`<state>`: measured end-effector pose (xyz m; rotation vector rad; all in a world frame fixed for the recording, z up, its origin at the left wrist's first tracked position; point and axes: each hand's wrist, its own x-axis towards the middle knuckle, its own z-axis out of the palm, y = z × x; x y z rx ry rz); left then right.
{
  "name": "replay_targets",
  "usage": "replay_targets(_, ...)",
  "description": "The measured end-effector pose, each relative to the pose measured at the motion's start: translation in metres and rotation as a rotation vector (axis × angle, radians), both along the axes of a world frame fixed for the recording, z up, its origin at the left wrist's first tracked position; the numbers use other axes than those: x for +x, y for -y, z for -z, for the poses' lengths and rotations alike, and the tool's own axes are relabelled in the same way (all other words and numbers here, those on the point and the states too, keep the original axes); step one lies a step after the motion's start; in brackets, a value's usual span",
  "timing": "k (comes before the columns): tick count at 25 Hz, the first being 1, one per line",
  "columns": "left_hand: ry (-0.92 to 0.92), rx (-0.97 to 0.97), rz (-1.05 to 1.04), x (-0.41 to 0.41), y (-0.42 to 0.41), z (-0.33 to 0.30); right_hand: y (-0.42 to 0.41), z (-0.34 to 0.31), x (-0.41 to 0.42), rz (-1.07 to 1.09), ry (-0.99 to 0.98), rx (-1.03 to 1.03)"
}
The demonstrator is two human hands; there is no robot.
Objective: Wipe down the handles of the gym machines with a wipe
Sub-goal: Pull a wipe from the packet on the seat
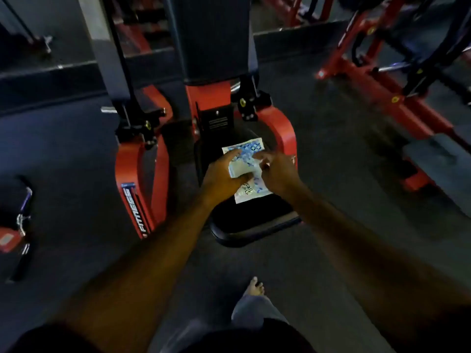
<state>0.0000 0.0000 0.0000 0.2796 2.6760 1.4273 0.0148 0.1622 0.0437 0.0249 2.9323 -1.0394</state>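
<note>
Wipes pack [248, 171], white with a blue pattern, sits between my two hands just above the black seat pad [254, 217] of the red-framed machine [132, 179]. Much of it is hidden: my left hand [220, 175] covers its left edge and my right hand [274, 174] covers its right side, so only the top corner and a lower strip with some dark lettering show. That lettering is too blurred and cut off for me to read. My left hand grips the pack from the side, its fingers [230, 155] curled over the top face. My right hand reaches onto the pack's middle with its fingers [260, 156] bent together, perhaps pinching at the opening, though the dim, soft view does not let me see whether a wipe is between them. I cannot tell if the pack touches the seat pad or is held clear of it.

The machine's tall dark back pad [216, 36] rises behind the seat and is cut off at the upper edge. The handles themselves are hard to make out in the gloom. A second red machine [382, 80] stands to the right, partly out of view. Below, my bare foot [254, 289] rests on the dark floor [63, 154], and my grey trouser leg [254, 312] runs out of the bottom edge.
</note>
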Motion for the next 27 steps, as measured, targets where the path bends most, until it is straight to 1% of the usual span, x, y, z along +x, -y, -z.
replay_targets(1, 0.039, 0.018, 0.004, -0.012, -0.006, 0.007, -0.001, 0.008, -0.019, -0.039, 0.016, 0.043)
replay_targets(2, 0.053, -0.004, 0.033, -0.023, -0.011, 0.011, 0.0, 0.012, -0.034, -0.083, 0.017, 0.079)
replay_targets(4, 0.024, -0.1, 0.104, -0.032, -0.016, 0.017, 0.005, 0.02, -0.053, -0.154, 0.071, 0.158)
replay_targets(6, -0.062, -0.237, 0.161, -0.045, -0.018, 0.028, 0.008, 0.033, -0.069, -0.112, 0.158, 0.188)
replay_targets(7, -0.091, -0.301, 0.187, -0.05, -0.018, 0.032, 0.007, 0.038, -0.073, -0.062, 0.163, 0.166)
replay_targets(8, -0.09, -0.337, 0.212, -0.052, -0.018, 0.033, 0.005, 0.039, -0.076, 0.0, 0.132, 0.104)
replay_targets(9, -0.103, -0.347, 0.225, -0.054, -0.018, 0.038, 0.004, 0.039, -0.079, 0.058, 0.111, -0.004)
replay_targets(10, -0.096, -0.32, 0.226, -0.057, -0.017, 0.042, 0.003, 0.035, -0.08, 0.114, 0.122, -0.151)
replay_targets(12, -0.037, -0.182, 0.198, -0.057, -0.014, 0.046, 0.0, 0.023, -0.074, 0.193, 0.21, -0.475)
replay_targets(13, 0.001, -0.136, 0.184, -0.058, -0.012, 0.047, -0.002, 0.017, -0.068, 0.213, 0.255, -0.607)
replay_targets(14, 0.023, -0.119, 0.176, -0.057, -0.011, 0.046, -0.003, 0.014, -0.063, 0.214, 0.297, -0.666)
replay_targets(15, 0.018, -0.116, 0.175, -0.057, -0.012, 0.045, -0.006, 0.012, -0.06, 0.195, 0.315, -0.616)
replay_targets(18, -0.033, -0.112, 0.169, -0.055, -0.014, 0.042, -0.012, 0.019, -0.063, 0.073, 0.266, -0.08)
replay_targets(20, -0.07, -0.125, 0.175, -0.056, -0.013, 0.044, -0.01, 0.024, -0.073, 0.015, 0.269, 0.118)
replay_targets(22, -0.091, -0.129, 0.185, -0.056, -0.01, 0.048, -0.002, 0.021, -0.08, 0.003, 0.297, 0.21)
replay_targets(25, -0.139, -0.119, 0.198, -0.052, -0.009, 0.046, 0.002, 0.018, -0.084, -0.023, 0.316, 0.255)
replay_targets(26, -0.17, -0.11, 0.19, -0.051, -0.009, 0.045, 0.002, 0.017, -0.083, -0.033, 0.318, 0.232)
replay_targets(27, -0.197, -0.09, 0.177, -0.05, -0.01, 0.044, 0.0, 0.019, -0.08, -0.016, 0.329, 0.143)
